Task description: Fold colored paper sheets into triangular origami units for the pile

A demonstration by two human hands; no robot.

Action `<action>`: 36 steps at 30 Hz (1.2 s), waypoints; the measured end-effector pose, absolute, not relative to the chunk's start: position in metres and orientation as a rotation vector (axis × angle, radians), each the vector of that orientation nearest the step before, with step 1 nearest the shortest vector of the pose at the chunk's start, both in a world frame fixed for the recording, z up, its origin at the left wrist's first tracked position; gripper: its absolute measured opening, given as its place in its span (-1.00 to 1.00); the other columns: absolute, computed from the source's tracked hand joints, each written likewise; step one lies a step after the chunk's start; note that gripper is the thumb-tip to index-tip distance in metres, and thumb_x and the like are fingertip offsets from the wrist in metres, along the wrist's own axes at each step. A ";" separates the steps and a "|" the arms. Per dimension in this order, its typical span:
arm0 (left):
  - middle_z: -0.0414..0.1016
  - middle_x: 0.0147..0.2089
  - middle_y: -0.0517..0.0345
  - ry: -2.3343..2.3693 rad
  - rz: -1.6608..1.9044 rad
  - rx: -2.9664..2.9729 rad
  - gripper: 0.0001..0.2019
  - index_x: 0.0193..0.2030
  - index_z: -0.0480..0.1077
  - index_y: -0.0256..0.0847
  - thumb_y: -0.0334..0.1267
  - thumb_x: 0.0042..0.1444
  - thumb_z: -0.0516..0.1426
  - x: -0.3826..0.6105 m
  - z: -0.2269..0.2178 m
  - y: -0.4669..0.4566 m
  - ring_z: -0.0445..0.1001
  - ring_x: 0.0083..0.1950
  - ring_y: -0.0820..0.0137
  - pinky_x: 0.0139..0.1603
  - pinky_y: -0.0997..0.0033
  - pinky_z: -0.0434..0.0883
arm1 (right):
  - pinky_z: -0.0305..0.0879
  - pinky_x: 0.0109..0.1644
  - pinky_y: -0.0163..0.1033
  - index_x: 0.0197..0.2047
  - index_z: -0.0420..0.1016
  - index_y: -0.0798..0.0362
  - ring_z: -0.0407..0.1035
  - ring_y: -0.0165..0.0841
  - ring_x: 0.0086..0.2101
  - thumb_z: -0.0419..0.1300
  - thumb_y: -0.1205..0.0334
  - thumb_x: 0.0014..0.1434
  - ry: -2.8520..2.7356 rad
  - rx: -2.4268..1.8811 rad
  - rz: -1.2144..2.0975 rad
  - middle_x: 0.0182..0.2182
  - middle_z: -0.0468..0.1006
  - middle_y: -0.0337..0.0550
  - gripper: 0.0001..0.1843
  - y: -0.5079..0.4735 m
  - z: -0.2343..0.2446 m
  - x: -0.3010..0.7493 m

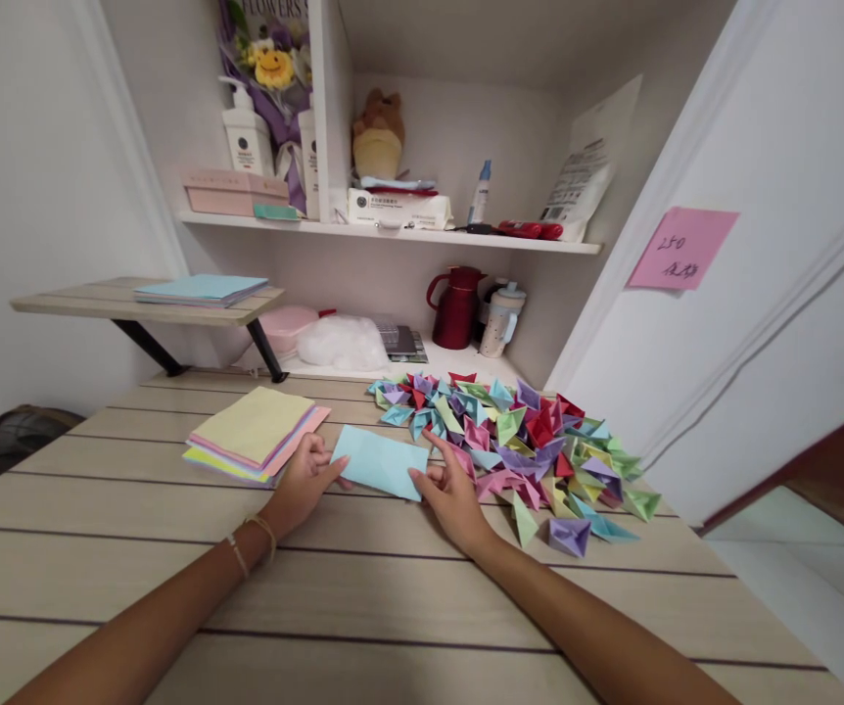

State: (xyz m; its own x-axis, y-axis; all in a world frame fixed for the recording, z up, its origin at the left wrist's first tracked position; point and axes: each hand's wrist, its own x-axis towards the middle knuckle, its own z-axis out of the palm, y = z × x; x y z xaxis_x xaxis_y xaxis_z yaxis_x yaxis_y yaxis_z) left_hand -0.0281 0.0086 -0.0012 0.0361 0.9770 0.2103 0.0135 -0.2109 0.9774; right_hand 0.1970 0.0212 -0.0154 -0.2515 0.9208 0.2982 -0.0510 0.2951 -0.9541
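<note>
A light blue sheet of paper [382, 460], folded into a rectangle, lies on the wooden table [363, 597] between my hands. My left hand [304, 482] pinches its left edge with thumb and fingertips. My right hand [451, 494] grips the sheet's right edge, thumb at the lower corner and index finger at the upper corner. A stack of coloured paper sheets [257, 436], yellow on top, sits just left of my left hand. A pile of folded origami pieces [521, 441] in several colours spreads out right of my right hand.
A small raised shelf [99, 302] with blue sheets [198, 289] stands at the back left. Behind are a red jug [457, 308], a cup [501, 318], a plastic bag and wall shelves with bottles. A pink note [680, 247] sticks on the white panel at right.
</note>
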 end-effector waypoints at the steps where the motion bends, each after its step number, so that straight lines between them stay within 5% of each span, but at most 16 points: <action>1: 0.34 -0.56 0.39 1.100 1.347 1.391 -0.74 -0.35 0.08 -0.14 -0.17 -0.01 0.14 -0.028 -0.002 0.008 0.48 -0.52 0.40 -0.43 0.45 0.36 | 0.04 -0.57 -0.41 0.05 0.27 0.08 0.11 -0.49 -0.64 0.10 0.10 0.10 -1.542 -0.844 1.146 -0.66 0.22 -0.37 -0.55 0.020 -0.015 0.197; 6: 0.44 -0.25 0.13 1.247 1.341 1.471 -0.74 -0.18 0.30 -0.19 -0.09 0.05 0.05 -0.019 0.008 -0.003 0.45 -0.28 0.34 -0.35 0.41 0.40 | 0.07 -0.50 -0.37 -0.21 0.52 0.08 0.17 -0.44 -0.57 0.03 0.16 0.13 -1.691 -0.881 1.008 -0.59 0.36 -0.24 -0.70 0.018 -0.010 0.201; 10: 0.38 -0.04 0.06 1.165 1.203 1.617 -0.71 -0.10 0.35 -0.18 -0.13 0.06 0.05 -0.009 0.015 -0.013 0.39 -0.08 0.26 -0.14 0.36 0.38 | 0.15 -0.40 -0.33 -0.19 0.51 0.06 0.25 -0.39 -0.45 0.02 0.15 0.13 -1.617 -0.895 0.999 -0.43 0.46 -0.18 -0.69 0.021 -0.012 0.202; 13: 0.40 -0.16 0.10 1.119 1.205 1.496 -0.66 -0.03 0.24 -0.16 -0.17 0.04 0.09 -0.007 0.012 -0.012 0.47 -0.31 0.35 -0.24 0.33 0.42 | 0.14 -0.43 -0.34 -0.14 0.49 0.07 0.24 -0.39 -0.48 0.02 0.11 0.13 -1.548 -0.945 1.012 -0.45 0.46 -0.18 -0.66 0.024 -0.014 0.203; 16: 0.33 -0.42 0.27 1.127 1.296 1.392 -0.76 -0.16 0.22 -0.15 -0.19 0.03 0.10 -0.010 0.006 -0.006 0.43 -0.44 0.42 -0.34 0.36 0.44 | 0.14 -0.44 -0.35 -0.16 0.50 0.06 0.24 -0.40 -0.49 0.06 0.10 0.12 -1.602 -0.917 1.068 -0.44 0.47 -0.17 -0.68 0.023 -0.011 0.202; 21: 0.29 -0.39 0.27 1.101 1.263 1.455 -0.88 -0.36 0.29 -0.20 -0.21 0.02 0.10 -0.013 0.006 -0.006 0.40 -0.41 0.45 -0.35 0.38 0.44 | 0.13 -0.51 -0.38 -0.20 0.53 0.02 0.23 -0.44 -0.55 0.16 0.12 0.05 -1.901 -0.832 1.177 -0.45 0.47 -0.19 -0.73 0.014 -0.001 0.202; 27: 0.46 -0.40 0.15 1.082 1.097 1.518 -0.82 -0.26 0.38 -0.25 -0.21 0.03 0.11 -0.015 0.008 -0.007 0.47 -0.36 0.37 -0.26 0.40 0.38 | 0.23 -0.37 -0.33 0.11 0.27 -0.03 0.30 -0.38 -0.38 0.21 0.18 0.01 -1.799 -0.775 1.200 -0.19 0.43 -0.14 -0.44 0.013 -0.001 0.203; 33: 0.53 -0.33 0.07 1.036 1.050 1.477 -0.74 -0.16 0.42 -0.26 -0.20 0.00 0.14 -0.016 0.008 -0.006 0.48 -0.25 0.33 -0.17 0.36 0.36 | 0.12 -0.52 -0.41 0.25 -0.02 -0.07 0.21 -0.47 -0.51 0.30 0.20 -0.10 -1.884 -0.779 1.261 -0.26 0.40 -0.14 -0.12 0.014 -0.005 0.203; 36: 0.54 -0.27 0.05 1.006 1.034 1.454 -0.70 -0.12 0.41 -0.26 -0.23 -0.02 0.16 -0.016 0.007 -0.006 0.48 -0.21 0.32 -0.13 0.35 0.35 | 0.07 -0.54 -0.43 0.24 0.00 -0.10 0.13 -0.51 -0.55 0.38 0.24 -0.24 -2.027 -0.782 1.193 -0.30 0.39 -0.20 -0.01 0.013 -0.004 0.202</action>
